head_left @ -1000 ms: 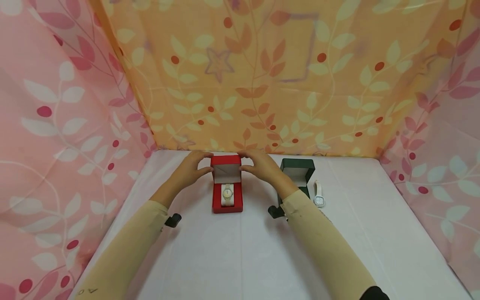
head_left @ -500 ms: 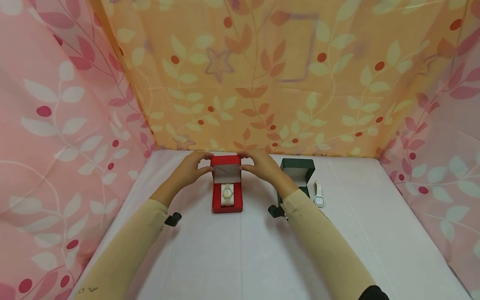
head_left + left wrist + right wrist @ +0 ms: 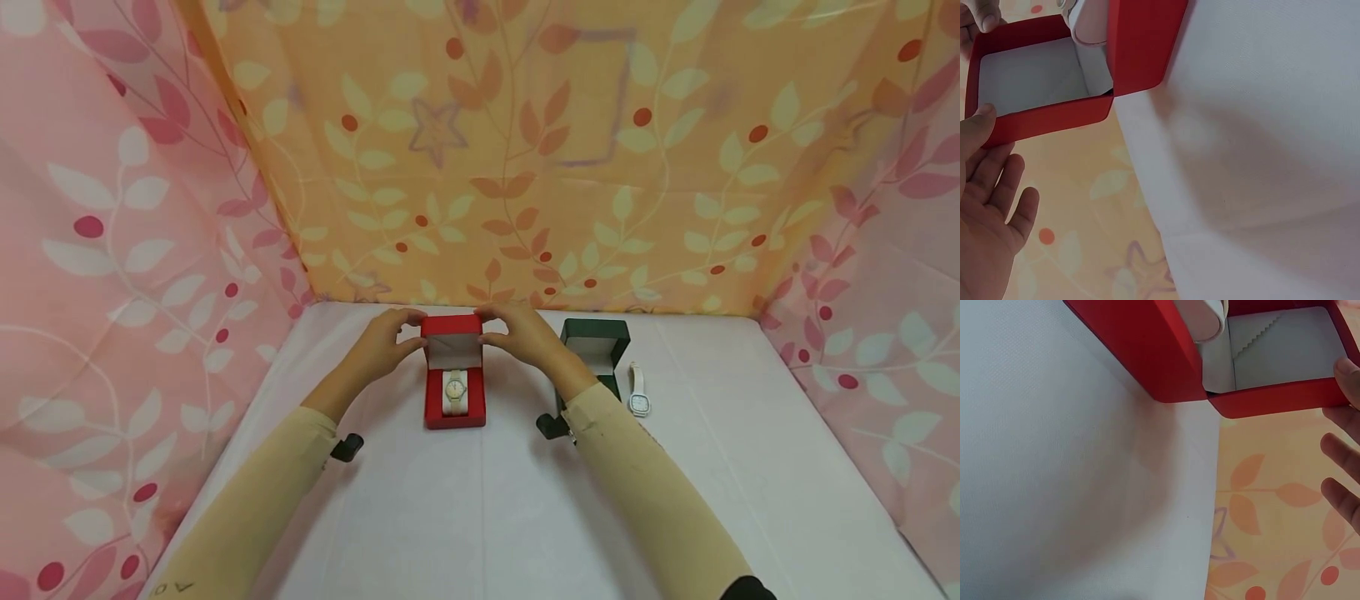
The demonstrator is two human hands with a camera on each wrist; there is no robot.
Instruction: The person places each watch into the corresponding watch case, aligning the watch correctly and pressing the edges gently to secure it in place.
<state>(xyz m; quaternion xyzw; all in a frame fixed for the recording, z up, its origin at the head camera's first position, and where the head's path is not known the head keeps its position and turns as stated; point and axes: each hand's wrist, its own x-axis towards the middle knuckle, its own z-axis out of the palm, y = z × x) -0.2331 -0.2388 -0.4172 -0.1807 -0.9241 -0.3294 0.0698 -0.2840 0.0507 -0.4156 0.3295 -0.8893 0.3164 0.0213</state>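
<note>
Near the far table edge (image 3: 690, 322), left hand (image 3: 381, 343) and right hand (image 3: 521, 335) pinching red lid (image 3: 452, 325), room in front

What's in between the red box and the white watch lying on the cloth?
The open green box. The right hand and arm are there too, the arm hiding part of that box, as the head view shows.

I observe the left arm (image 3: 255, 496) and right arm (image 3: 652, 483) extended forward, converging. The left hand (image 3: 381, 345) and right hand (image 3: 519, 335) each pinch between thumb and index finger (the free fingers (image 3: 1025, 211) stand apart).
</note>
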